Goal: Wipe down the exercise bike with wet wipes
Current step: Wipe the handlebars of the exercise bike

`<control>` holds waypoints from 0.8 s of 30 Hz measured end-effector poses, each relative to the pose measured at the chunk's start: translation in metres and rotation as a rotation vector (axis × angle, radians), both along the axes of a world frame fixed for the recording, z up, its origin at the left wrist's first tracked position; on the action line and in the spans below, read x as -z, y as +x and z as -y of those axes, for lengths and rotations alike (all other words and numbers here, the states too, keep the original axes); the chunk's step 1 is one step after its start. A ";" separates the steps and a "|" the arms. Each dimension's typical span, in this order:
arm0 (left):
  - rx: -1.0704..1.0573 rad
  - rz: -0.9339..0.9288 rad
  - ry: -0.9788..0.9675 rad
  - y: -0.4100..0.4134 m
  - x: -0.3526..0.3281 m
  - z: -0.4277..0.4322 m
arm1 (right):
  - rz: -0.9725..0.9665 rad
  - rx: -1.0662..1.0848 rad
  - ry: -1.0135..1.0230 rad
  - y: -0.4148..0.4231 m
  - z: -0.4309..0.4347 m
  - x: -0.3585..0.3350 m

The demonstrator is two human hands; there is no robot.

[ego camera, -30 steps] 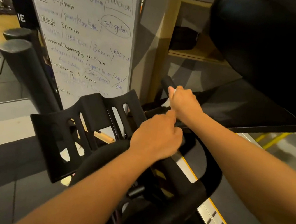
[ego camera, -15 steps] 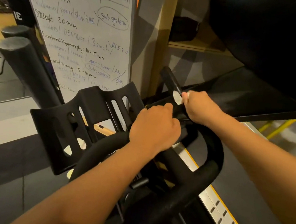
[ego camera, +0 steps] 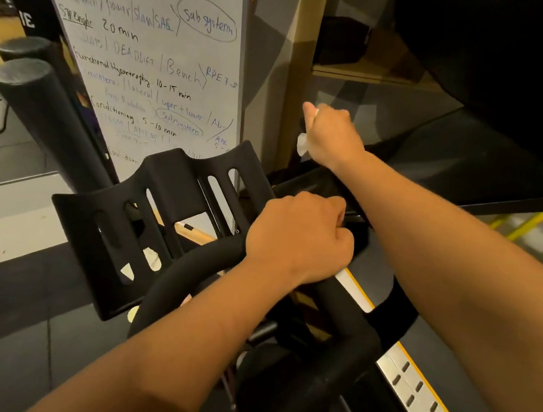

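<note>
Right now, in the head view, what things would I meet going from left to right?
Black post → slotted black holder → left hand gripping the handlebar → perforated yellow-edged rail. The right hand, holding the wet wipe, overlaps the left hand sideways, so I omit it.

Dim, warm indoor light. The whiteboard (ego camera: 152, 51) is the brightest surface; its writing is legible mid-board and faint lower down. Top right corner near black, no detail. Broad soft shadow on the wall (ego camera: 271, 67) beside the board. Black handlebar (ego camera: 185, 274) shows only a dull sheen. Right hand (ego camera: 334, 138) and wipe (ego camera: 303, 144) slightly soft. Straight edges bow towards the borders. Perforated rail (ego camera: 421, 395) catches light.
</note>
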State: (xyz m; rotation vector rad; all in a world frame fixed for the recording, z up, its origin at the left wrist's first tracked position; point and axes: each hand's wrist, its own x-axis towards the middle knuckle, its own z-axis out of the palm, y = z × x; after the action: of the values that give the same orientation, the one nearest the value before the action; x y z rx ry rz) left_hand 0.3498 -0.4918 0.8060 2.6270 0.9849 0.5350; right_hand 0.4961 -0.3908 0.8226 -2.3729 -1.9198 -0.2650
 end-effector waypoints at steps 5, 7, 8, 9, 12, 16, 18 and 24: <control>0.052 -0.058 0.034 -0.007 0.000 0.004 | 0.117 -0.072 -0.178 0.018 0.048 0.013; 0.062 -0.074 0.018 -0.007 0.000 0.005 | 0.189 -0.089 -0.270 0.027 0.093 0.017; 0.061 -0.074 0.010 -0.007 0.000 0.006 | 0.223 -0.094 -0.311 0.031 0.116 0.018; 0.061 -0.073 0.006 -0.006 0.000 0.006 | 0.248 -0.087 -0.353 0.034 0.137 0.019; 0.064 -0.079 -0.001 -0.002 0.001 0.007 | 0.228 -0.053 -0.417 0.043 0.160 0.019; 0.071 -0.105 0.000 -0.001 -0.002 0.005 | 0.057 -0.031 -0.251 0.030 0.102 0.019; 0.067 -0.112 0.005 -0.002 0.000 0.004 | -0.018 -0.013 -0.137 0.014 0.053 0.013; 0.099 -0.120 0.071 -0.003 0.000 0.001 | -0.131 0.038 0.020 -0.008 -0.020 -0.012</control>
State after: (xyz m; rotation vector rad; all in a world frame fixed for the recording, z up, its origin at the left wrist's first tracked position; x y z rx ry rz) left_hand 0.3464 -0.4931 0.8062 2.7823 0.8786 0.3996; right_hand 0.4884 -0.3708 0.8351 -2.3525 -1.8084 -0.1273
